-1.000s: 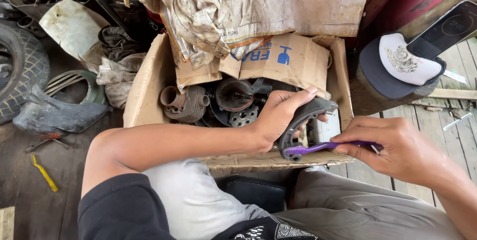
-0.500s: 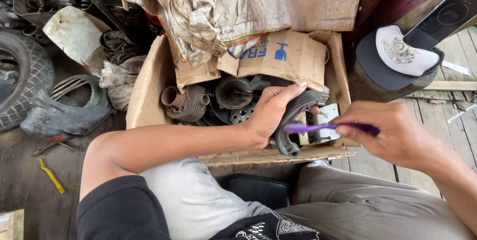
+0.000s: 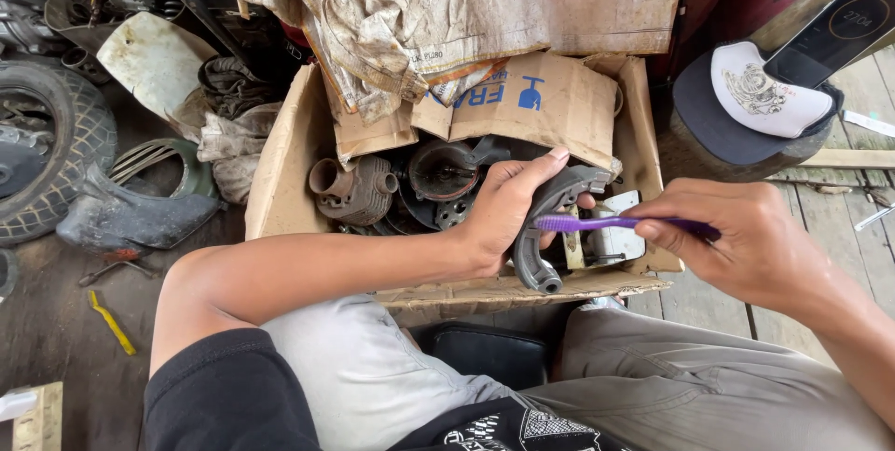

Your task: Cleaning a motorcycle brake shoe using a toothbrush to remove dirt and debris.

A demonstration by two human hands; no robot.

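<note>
Head view: left hand clamped around curved grey brake shoe, held over open cardboard box of greasy engine parts. Right hand pinched shut on purple toothbrush — head laid against shoe, bristles probably touching, hard to tell. Cap at right, tyre at far left.

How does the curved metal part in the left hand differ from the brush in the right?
The curved metal part is grey, thick and arc-shaped; the brush is purple, thin and straight. The part stands roughly upright in the left hand; the brush lies level in the right hand. Both are held over the cardboard box.
</note>
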